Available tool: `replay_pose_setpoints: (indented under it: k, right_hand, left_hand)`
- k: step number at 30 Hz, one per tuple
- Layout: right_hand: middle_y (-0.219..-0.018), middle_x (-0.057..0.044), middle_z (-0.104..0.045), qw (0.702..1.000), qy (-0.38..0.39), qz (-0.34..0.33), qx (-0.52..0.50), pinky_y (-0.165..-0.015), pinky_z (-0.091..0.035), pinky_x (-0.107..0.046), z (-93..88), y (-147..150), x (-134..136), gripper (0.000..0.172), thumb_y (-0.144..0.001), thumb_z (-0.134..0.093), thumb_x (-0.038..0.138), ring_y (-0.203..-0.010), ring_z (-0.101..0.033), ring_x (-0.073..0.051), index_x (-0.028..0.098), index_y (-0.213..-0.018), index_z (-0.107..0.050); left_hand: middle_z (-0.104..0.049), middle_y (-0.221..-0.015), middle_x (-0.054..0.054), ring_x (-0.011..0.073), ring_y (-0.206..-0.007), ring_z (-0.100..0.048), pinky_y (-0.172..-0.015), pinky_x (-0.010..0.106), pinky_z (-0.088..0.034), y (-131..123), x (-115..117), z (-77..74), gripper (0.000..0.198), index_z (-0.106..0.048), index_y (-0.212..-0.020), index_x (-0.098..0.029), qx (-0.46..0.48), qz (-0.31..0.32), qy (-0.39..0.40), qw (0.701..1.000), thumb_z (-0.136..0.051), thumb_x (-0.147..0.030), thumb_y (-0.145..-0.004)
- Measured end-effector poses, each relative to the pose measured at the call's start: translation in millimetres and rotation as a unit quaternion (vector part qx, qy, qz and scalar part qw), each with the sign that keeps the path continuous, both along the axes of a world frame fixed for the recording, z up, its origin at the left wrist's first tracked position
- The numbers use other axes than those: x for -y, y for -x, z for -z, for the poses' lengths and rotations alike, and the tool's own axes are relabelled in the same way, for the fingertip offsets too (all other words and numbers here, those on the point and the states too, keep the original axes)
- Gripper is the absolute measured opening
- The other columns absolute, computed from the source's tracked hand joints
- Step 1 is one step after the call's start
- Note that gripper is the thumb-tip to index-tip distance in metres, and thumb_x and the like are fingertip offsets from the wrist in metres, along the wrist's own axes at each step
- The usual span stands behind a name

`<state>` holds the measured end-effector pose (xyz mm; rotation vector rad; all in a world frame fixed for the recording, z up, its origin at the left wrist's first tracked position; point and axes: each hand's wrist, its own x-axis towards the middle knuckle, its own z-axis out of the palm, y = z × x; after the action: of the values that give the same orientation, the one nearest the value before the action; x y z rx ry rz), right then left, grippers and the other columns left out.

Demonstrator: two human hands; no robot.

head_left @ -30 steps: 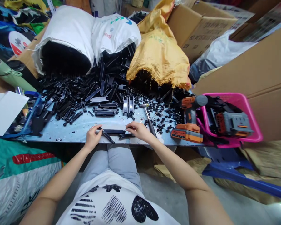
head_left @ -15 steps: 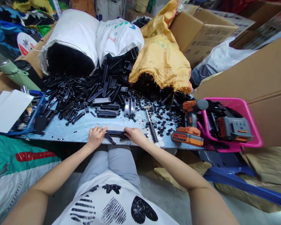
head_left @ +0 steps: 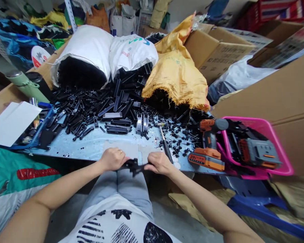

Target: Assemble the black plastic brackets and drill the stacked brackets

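My left hand (head_left: pixel 113 159) and my right hand (head_left: pixel 160 162) are both closed on a black plastic strip assembly (head_left: pixel 133 165), each gripping one end. The piece sits just off the front edge of the pale metal table (head_left: pixel 91 145), above my lap. A heap of loose black plastic strips (head_left: pixel 91 108) covers the far half of the table. A hammer (head_left: pixel 163 141) lies just beyond my right hand.
An orange cordless drill (head_left: pixel 207 145) stands at the right, beside a pink basket (head_left: pixel 268 148) holding parts and a grey charger. White sacks (head_left: pixel 91 50) and a yellow sack (head_left: pixel 177 71) spill black parts at the back. Cardboard boxes stand right; a blue tray (head_left: pixel 35 128) with white card sits left.
Both hands have drawn the black strip assembly back from the table surface to past its front edge, toward my lap. The view has tilted up slightly.
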<state>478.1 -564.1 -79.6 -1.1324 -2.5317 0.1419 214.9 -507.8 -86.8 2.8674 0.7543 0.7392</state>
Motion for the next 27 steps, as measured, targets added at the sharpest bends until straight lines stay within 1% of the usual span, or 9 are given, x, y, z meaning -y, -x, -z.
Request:
replay_pose_setpoints:
  k: [3, 6, 8, 11, 14, 17, 20, 23, 27]
  right_hand:
    - [-0.051, -0.001, -0.043, 0.970, 0.096, -0.157, -0.162, -0.051, -0.027, -0.028, -36.1, 22.7, 17.6, 0.060, -0.095, -0.020, 0.058, -0.049, -0.042, -0.013, 0.018, -0.060, -0.047]
    - [-0.051, 0.000, -0.042, 0.898, 0.148, -0.226, -0.346, -0.051, -0.033, -0.028, -33.5, 68.7, 36.5, 0.058, -0.093, -0.016, 0.061, -0.049, -0.043, -0.014, 0.020, -0.067, -0.048]
    - [-0.060, -0.004, -0.047, 0.866, 0.103, -0.148, -0.466, -0.056, -0.041, -0.031, -14.3, 104.7, 43.8, 0.063, -0.088, -0.009, 0.069, -0.056, -0.049, -0.017, 0.022, -0.080, -0.050]
    - [-0.093, -0.013, -0.053, 0.830, 0.024, 0.077, -0.551, -0.075, -0.046, -0.043, 15.3, 138.0, 33.3, 0.066, -0.087, 0.005, 0.062, -0.085, -0.054, -0.025, 0.024, -0.104, -0.046]
    - [-0.115, -0.014, -0.049, 0.893, 0.029, 0.134, -0.428, -0.090, -0.041, -0.045, 29.0, 125.2, -11.5, 0.050, -0.092, -0.010, 0.050, -0.108, -0.048, -0.026, 0.023, -0.110, -0.047]
    - [-0.119, -0.014, -0.050, 0.957, 0.011, 0.197, -0.215, -0.097, -0.033, -0.044, 34.4, 83.8, -74.3, 0.030, -0.089, -0.040, 0.042, -0.114, -0.043, -0.027, 0.019, -0.099, -0.058]
    - [-0.124, -0.018, -0.048, 0.930, 0.006, 0.361, -0.075, -0.095, -0.033, -0.047, 41.7, 51.8, -125.5, 0.022, -0.084, -0.052, 0.032, -0.116, -0.038, -0.032, 0.014, -0.090, -0.062]
    - [-0.125, -0.020, -0.048, 0.906, 0.027, 0.421, -0.026, -0.093, -0.033, -0.052, 49.5, 39.7, -152.1, 0.018, -0.076, -0.059, 0.027, -0.118, -0.036, -0.036, 0.011, -0.083, -0.064]
    - [-0.129, -0.017, -0.048, 0.865, 0.088, 0.449, -0.207, -0.100, -0.030, -0.052, 51.9, 26.0, -156.9, 0.015, -0.072, -0.058, 0.028, -0.122, -0.037, -0.034, 0.014, -0.066, -0.059]
  left_hand:
    - [-0.053, -0.053, 0.003, 0.0121, -0.050, -0.050, -0.050, 0.025, -0.036, 9.1, 31.2, -38.6, 0.050, -0.053, -0.063, -0.016, 0.142, 0.114, 0.131, 0.975, -0.025, -0.039, -0.098]
    - [-0.052, -0.051, 0.002, 0.0117, -0.048, -0.049, -0.050, 0.025, -0.038, 3.3, 63.2, -61.5, 0.056, -0.052, -0.066, -0.018, 0.265, 0.181, 0.237, 0.917, -0.014, -0.044, -0.098]
    - [-0.054, -0.053, 0.003, 0.0130, -0.049, -0.050, -0.051, 0.027, -0.040, -3.7, 77.1, -62.5, 0.057, -0.055, -0.071, -0.019, 0.328, 0.166, 0.222, 0.903, -0.012, -0.047, -0.097]
    - [-0.065, -0.077, 0.009, 0.0185, -0.072, -0.061, -0.064, 0.031, -0.048, -8.0, 79.1, -44.1, 0.058, -0.061, -0.098, -0.020, 0.348, 0.099, 0.133, 0.923, -0.012, -0.051, -0.095]
    - [-0.066, -0.095, 0.014, 0.0223, -0.088, -0.062, -0.073, 0.034, -0.048, -3.7, 54.2, -10.3, 0.073, -0.057, -0.121, -0.017, 0.267, 0.033, 0.025, 0.963, -0.008, -0.063, -0.090]
    - [-0.065, -0.093, 0.015, 0.0238, -0.080, -0.061, -0.070, 0.034, -0.045, -3.8, 5.8, 24.6, 0.078, -0.058, -0.122, -0.016, 0.090, -0.072, -0.013, 0.993, -0.023, -0.073, -0.083]
    - [-0.063, -0.091, 0.019, 0.0288, -0.085, -0.058, -0.072, 0.036, -0.042, -14.8, -47.1, 45.1, 0.075, -0.059, -0.120, -0.009, -0.060, -0.123, 0.022, 0.990, -0.037, -0.069, -0.082]
    - [-0.060, -0.103, 0.021, 0.0325, -0.100, -0.052, -0.084, 0.042, -0.038, -19.5, -82.3, 45.0, 0.063, -0.054, -0.122, -0.007, -0.082, -0.150, 0.011, 0.985, -0.044, -0.058, -0.086]
    - [-0.057, -0.106, 0.019, 0.0312, -0.102, -0.049, -0.085, 0.043, -0.037, 19.9, -98.9, 33.3, 0.032, -0.058, -0.108, -0.010, -0.042, -0.322, 0.004, 0.946, -0.039, -0.031, -0.092]
